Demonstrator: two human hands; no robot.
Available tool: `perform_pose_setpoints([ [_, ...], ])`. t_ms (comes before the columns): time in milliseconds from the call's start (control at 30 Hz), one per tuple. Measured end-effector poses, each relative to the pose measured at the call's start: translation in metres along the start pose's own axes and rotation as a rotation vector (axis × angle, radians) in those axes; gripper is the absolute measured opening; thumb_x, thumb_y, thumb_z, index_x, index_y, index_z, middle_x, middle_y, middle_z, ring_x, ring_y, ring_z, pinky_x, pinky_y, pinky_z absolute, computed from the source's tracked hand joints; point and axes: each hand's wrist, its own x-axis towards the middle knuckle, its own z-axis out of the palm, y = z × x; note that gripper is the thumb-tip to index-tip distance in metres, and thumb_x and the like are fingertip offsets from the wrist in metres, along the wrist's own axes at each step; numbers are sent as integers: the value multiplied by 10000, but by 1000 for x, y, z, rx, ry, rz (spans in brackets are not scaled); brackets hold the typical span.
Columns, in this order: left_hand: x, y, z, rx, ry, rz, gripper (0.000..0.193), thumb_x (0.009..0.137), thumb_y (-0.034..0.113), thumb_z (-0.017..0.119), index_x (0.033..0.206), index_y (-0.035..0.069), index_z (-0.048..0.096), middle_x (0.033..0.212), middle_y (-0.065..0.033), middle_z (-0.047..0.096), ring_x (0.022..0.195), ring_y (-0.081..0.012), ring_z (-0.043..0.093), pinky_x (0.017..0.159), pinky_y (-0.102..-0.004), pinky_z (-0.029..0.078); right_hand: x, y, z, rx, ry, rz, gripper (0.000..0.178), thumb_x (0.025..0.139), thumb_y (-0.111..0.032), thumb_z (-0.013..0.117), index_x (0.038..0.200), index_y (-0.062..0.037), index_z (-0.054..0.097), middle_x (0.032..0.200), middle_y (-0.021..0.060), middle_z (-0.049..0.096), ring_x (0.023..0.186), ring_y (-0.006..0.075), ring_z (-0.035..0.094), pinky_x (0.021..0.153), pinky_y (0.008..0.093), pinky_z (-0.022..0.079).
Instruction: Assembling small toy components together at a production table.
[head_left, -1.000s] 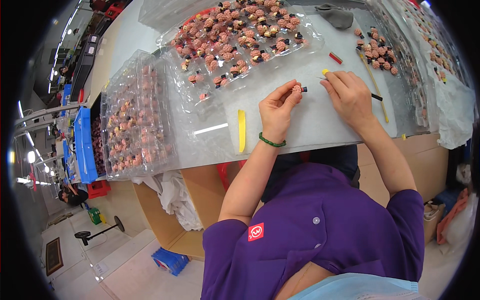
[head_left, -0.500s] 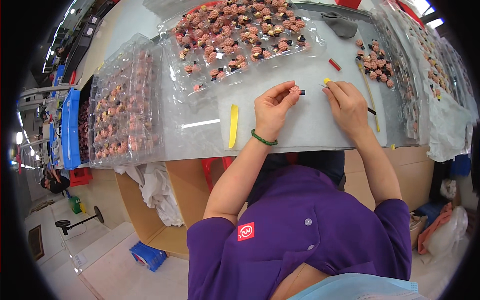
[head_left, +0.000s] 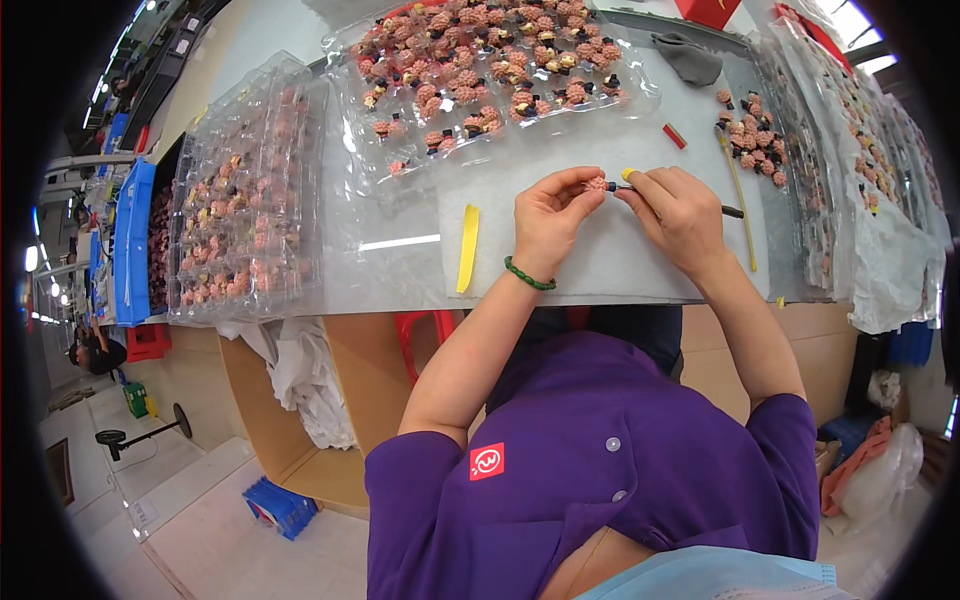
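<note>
My left hand is closed, pinching a small pink bumpy figurine part with a dark end between thumb and forefinger. My right hand is closed round a slim tool whose black handle end sticks out behind it; its thin tip meets the part's dark end. The tool's exact kind is hidden by my fingers. Something yellow covers the tip of my right forefinger. Both hands are above a white sheet on the table.
Beyond my hands lies a clear plastic tray of pink parts. Stacked trays stand at left, more at right. Loose pink parts, a yellow-brown stick, a red-and-green piece, a yellow strip and a grey cloth lie about.
My right hand has moved left, bringing the tool's tip from apart to the dark end of the pink part. My left hand keeps its pinch, nearly in place.
</note>
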Motion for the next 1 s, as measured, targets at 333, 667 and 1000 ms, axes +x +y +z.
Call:
perform_pose_setpoints([
  [333, 1, 1, 0, 0, 3, -27, 255, 793, -42, 606, 1047, -54, 589, 979, -105, 632, 884, -134, 602, 790, -237, 496, 3, 4, 0, -52, -6, -58, 232, 677, -179, 707, 856, -66, 613, 711, 18, 570, 617, 179, 551, 533, 303, 436],
  [667, 0, 1, 0, 16, -4, -14, 249, 784, -56, 605, 1033, -52, 601, 973, -103, 633, 876, -132, 600, 792, -236, 495, 6, 3, -4, -75, -21, -90, 262, 659, -177, 715, 878, -67, 623, 707, 17, 570, 619, 178, 552, 537, 297, 440],
  [1000, 0, 1, 0, 11, 8, -32, 244, 781, -58, 608, 1025, -64, 599, 953, -113, 637, 865, -141, 608, 781, -240, 503, 8, 1, -7, -88, -47, -105, 199, 660, -166, 712, 799, -78, 601, 685, 14, 557, 601, 175, 539, 527, 294, 433],
])
